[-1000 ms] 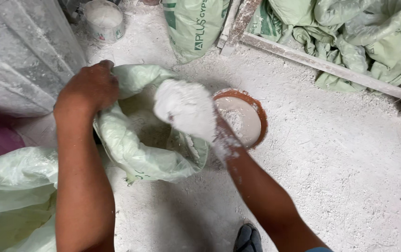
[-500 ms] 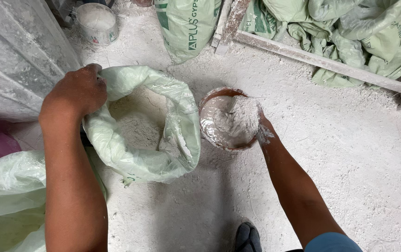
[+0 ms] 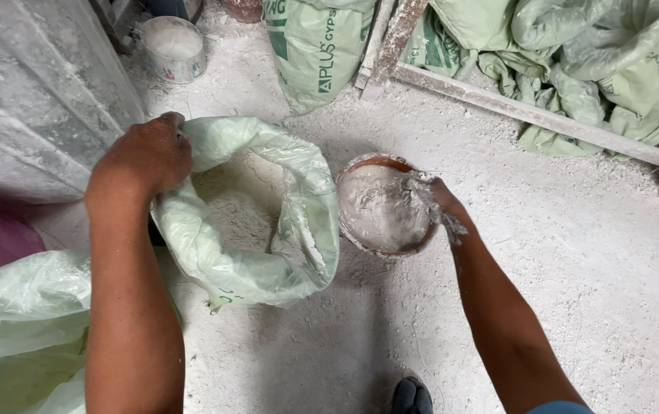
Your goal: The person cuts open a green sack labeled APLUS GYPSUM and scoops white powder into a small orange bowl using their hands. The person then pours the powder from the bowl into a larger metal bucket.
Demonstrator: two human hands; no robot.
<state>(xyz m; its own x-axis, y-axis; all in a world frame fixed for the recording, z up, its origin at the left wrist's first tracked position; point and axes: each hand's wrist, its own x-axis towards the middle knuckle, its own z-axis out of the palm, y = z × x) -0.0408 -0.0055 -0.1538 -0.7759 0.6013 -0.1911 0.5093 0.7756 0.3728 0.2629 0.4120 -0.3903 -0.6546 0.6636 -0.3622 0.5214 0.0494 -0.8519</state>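
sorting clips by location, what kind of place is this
Probably a building site or plaster workshop. The floor is coated in white powder, pale green sacks lie piled behind a dusty plank, and an open sack of powder sits beside a small bowl of wet grey mix.

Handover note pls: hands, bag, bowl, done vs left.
Left hand: grip shut on the rim of the open green sack, holding its mouth open.
Right hand: powder-coated, fingers inside the round bowl, at its right rim.
Bowl sits on the dusty floor right of the sack, holding grey-white wet mix.
Done: powder is in the bowl.
Left: mix looks uneven; sack open.
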